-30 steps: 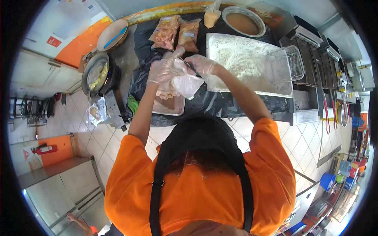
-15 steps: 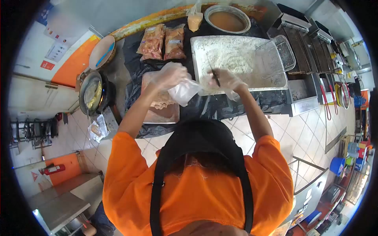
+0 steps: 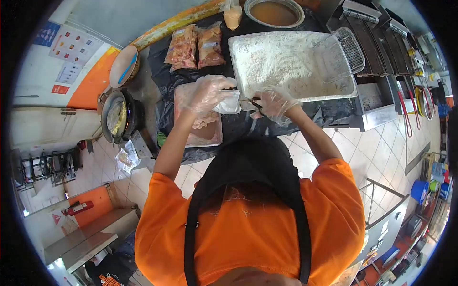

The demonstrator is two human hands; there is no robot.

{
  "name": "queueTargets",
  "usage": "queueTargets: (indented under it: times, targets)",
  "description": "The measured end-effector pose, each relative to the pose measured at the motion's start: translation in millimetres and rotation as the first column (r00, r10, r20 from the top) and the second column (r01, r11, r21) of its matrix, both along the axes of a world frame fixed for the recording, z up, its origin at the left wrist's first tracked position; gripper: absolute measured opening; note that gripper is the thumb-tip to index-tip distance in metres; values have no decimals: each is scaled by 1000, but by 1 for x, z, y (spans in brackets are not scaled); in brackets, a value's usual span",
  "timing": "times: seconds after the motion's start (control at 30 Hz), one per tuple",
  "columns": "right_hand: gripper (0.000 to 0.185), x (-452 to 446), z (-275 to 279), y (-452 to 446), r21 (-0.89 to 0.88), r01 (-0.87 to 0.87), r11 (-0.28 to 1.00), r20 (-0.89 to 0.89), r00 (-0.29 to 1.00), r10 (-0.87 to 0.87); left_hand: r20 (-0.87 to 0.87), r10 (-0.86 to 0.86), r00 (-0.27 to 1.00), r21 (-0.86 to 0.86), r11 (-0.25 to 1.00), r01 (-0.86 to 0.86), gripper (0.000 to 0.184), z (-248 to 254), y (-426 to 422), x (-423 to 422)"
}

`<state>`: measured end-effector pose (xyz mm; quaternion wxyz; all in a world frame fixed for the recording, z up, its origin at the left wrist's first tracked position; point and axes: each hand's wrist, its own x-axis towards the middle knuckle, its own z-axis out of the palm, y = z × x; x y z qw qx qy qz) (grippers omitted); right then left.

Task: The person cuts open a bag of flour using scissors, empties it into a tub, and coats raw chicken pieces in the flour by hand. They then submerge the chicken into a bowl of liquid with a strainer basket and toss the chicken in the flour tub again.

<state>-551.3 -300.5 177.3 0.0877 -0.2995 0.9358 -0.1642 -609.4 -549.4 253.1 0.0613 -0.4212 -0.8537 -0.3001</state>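
My left hand point(image 3: 212, 93), in a clear plastic glove, is closed on the top of a small white plastic bag point(image 3: 229, 105). The bag hangs above the right edge of a shallow tray point(image 3: 205, 138) with pale, coated-looking pieces in it. My right hand point(image 3: 274, 104), gloved too, grips black-handled scissors point(image 3: 258, 106), the blades pointing left at the bag's side. Fingers partly cover the handles. Just beyond the right hand lies a large white tray of flour point(image 3: 281, 62), with a wire basket point(image 3: 350, 52) resting in its right end.
Two bags of raw meat point(image 3: 210, 45) lie at the back of the black-covered table. Behind the flour stand a bowl of brownish liquid point(image 3: 274, 13) and a bag of orange powder point(image 3: 233, 18). A pan of oil point(image 3: 114, 117) is at the left, fryers point(image 3: 367, 43) at the right.
The scissors have turned from pointing up and away to pointing left, and their blades have come close to the white bag. The whole view has shifted slightly.
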Motion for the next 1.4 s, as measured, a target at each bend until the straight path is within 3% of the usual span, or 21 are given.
queueTargets:
  times: [0.07, 0.13, 0.2, 0.33, 0.4, 0.53, 0.6, 0.63, 0.67, 0.73, 0.8, 0.83, 0.9, 0.93, 1.03, 1.1, 1.17, 1.27, 1.33, 1.4]
  targets:
    - [42, 0, -10, 2, -22, 4, 1000, -57, 998, -5, 134, -105, 985, -91, 989, 118, 15, -10, 11, -8]
    - [37, -4, -22, 4, -47, 20, 999, -120, 992, -25, 103, -110, 989, -98, 988, 120, 14, -10, 18, -11]
    - [31, -15, -32, 3, 126, -58, 990, -185, 979, 81, 37, -125, 991, -139, 982, 129, 11, -11, 22, -14]
    - [24, -14, -23, -4, 4, -18, 1000, -94, 995, 18, 19, -172, 985, -118, 978, 173, 11, -11, 28, -18]
    - [18, -15, -18, -8, 81, -59, 995, -214, 974, 75, 64, -158, 985, -117, 979, 164, 10, -5, 31, -15]
    - [20, -12, -2, -14, 22, 86, 996, -83, 993, -84, 77, -141, 987, -124, 981, 150, 10, -9, 30, -15]
    - [31, -18, -17, -13, 180, -56, 982, -261, 960, 102, 70, -163, 984, -118, 978, 170, 10, -7, 32, -15]
    - [31, -19, -27, -11, 179, -54, 982, -259, 961, 100, 73, -165, 984, -119, 978, 173, 10, -9, 31, -15]
    - [34, -20, -25, -8, -67, 38, 997, -77, 996, -43, 116, -162, 980, -84, 981, 173, 9, -9, 30, -16]
    - [38, -17, -20, -1, -286, 171, 943, 137, 981, -136, 161, -159, 974, -49, 985, 168, 8, -9, 28, -15]
    - [53, -2, 57, 6, 228, 125, 966, 194, 966, -170, 55, -165, 985, -71, 983, 169, 6, -1, 29, -10]
    - [64, -3, 52, 14, 226, 157, 961, 246, 946, -213, 55, -165, 985, -70, 983, 168, 6, -3, 31, -10]
    - [63, -2, 50, 26, 220, 165, 961, 277, 934, -224, -226, -36, 974, 72, 996, 54, 5, -17, 30, -6]
    - [61, -3, 50, 30, 209, 184, 960, 297, 924, -241, 9, -26, 1000, -20, 999, 26, 4, -25, 26, -29]
    - [69, 6, 53, 33, 185, 248, 951, 268, 918, -292, 126, -157, 979, 121, 982, 142, 3, -32, 34, -23]
    - [72, 6, 46, 29, 172, 247, 953, 235, 930, -284, 57, -199, 978, -66, 977, 203, 3, -20, 29, -32]
    - [72, 5, 32, 26, 104, 234, 967, 185, 950, -250, 57, -242, 969, -83, 966, 246, 4, -10, 31, -31]
    - [69, 8, 68, 6, 104, 232, 967, 217, 944, -250, 53, -299, 953, -123, 945, 303, 7, -1, 39, -27]
    - [60, 8, 60, -1, 64, 282, 957, 235, 928, -289, 82, -331, 940, -134, 931, 339, 10, -2, 42, -27]
    - [41, 4, 51, -6, -57, 224, 973, 132, 968, -215, 66, -334, 940, -142, 929, 340, 10, -4, 41, -27]
